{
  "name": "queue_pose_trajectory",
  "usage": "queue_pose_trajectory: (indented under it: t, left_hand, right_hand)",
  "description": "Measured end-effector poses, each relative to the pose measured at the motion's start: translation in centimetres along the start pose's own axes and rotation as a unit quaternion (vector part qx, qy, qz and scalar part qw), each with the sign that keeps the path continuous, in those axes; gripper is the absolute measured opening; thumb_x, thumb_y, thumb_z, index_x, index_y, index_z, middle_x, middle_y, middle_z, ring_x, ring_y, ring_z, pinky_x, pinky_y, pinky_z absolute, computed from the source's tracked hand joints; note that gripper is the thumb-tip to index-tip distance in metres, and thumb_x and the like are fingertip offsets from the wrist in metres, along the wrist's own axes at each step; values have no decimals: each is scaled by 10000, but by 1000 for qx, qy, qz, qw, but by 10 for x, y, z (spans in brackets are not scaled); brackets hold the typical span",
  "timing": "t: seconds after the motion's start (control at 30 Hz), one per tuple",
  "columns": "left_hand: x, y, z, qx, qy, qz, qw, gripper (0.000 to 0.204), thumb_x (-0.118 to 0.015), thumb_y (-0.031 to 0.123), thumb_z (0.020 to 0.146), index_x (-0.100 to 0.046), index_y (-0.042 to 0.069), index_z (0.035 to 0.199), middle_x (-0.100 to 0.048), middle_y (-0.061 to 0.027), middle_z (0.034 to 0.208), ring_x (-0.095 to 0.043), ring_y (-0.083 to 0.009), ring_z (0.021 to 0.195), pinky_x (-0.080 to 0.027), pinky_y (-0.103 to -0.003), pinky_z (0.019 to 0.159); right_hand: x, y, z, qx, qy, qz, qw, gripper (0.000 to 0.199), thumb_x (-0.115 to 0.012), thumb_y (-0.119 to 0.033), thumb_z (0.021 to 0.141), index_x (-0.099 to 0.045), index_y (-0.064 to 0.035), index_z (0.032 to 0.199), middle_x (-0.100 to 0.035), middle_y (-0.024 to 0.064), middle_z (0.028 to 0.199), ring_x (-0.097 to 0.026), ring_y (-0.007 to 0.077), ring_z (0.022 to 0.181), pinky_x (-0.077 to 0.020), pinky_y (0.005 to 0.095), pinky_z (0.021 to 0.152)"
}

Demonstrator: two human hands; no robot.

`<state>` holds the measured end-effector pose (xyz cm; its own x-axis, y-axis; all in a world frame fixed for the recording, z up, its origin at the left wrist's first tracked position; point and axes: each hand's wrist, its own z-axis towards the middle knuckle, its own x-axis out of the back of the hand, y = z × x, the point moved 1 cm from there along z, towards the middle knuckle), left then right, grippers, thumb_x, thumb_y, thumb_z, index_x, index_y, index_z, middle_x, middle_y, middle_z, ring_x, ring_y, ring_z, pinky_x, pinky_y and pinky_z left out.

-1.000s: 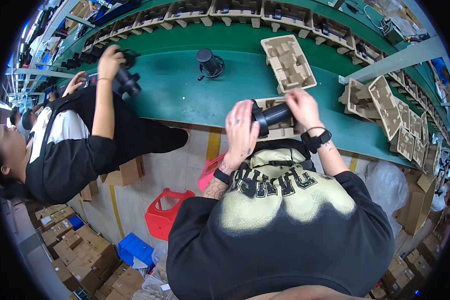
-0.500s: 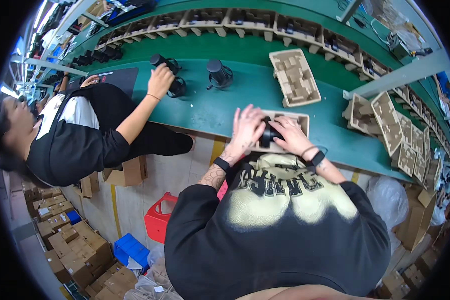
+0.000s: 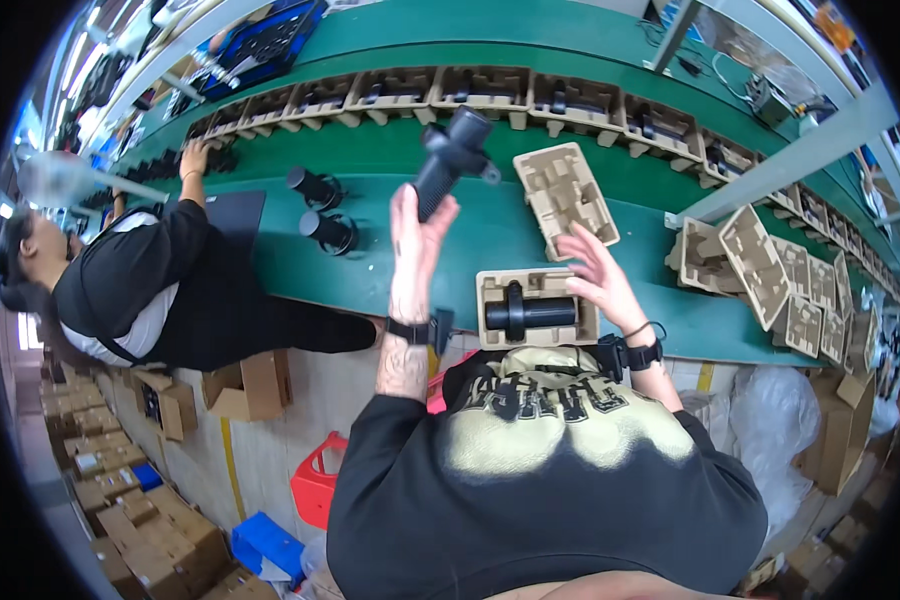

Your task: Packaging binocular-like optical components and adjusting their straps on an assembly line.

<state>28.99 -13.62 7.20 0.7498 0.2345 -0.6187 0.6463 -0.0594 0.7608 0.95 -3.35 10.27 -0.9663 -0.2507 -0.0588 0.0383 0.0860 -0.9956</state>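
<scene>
My left hand [image 3: 417, 232] is closed round the lower end of a black cylindrical device with a ring collar [image 3: 457, 150], holding it tilted above the green workbench. My right hand [image 3: 602, 275], fingers spread and holding nothing, is at the near end of a moulded brown pulp tray [image 3: 545, 180]; I cannot tell whether it touches it. Close in front of me, a second pulp tray [image 3: 488, 283] holds another black cylindrical device [image 3: 540, 313], lying on its side. Two more such devices, one behind [image 3: 315, 186] and one nearer [image 3: 327, 232], stand on the bench to the left.
A row of filled pulp trays [image 3: 480, 90] runs along the back. More pulp trays [image 3: 755, 265] lean in a stack at right, by a metal post [image 3: 780, 165]. A co-worker [image 3: 120, 280] stands at left, reaching toward black parts. A red stool [image 3: 315, 485] is on the floor.
My hands have left the device in the near tray. My left hand has taken a standing device off the bench and raised it; my right has moved toward the farther tray. The co-worker's hand has moved away left.
</scene>
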Motion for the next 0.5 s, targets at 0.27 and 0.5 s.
queue_pose_trajectory:
  t: [0.27, 0.5]
  left_hand:
    - [-46, -67, -74, -54, -273, 483, 830, 521, -525, 270, 931, -363, 51, 1376, -451, -213, 1318, -450, -327, 1213, -371, -425, 1014]
    - [67, -77, -94, 87, -153, 620, 764, 529, -583, 219, 819, -431, 6, 1279, -618, -296, 965, -590, -464, 942, -469, -477, 823]
  right_hand:
    - [0, -12, 50, 55, 144, -191, 970, 586, -733, -193, 713, -517, -11, 1226, -644, 129, 1084, -628, 240, 976, -482, 347, 879]
    - [90, 54, 104, -25, 109, -342, 933, 683, -719, -266, 662, -468, 1, 1238, -636, 171, 984, -634, 300, 902, -481, 366, 823]
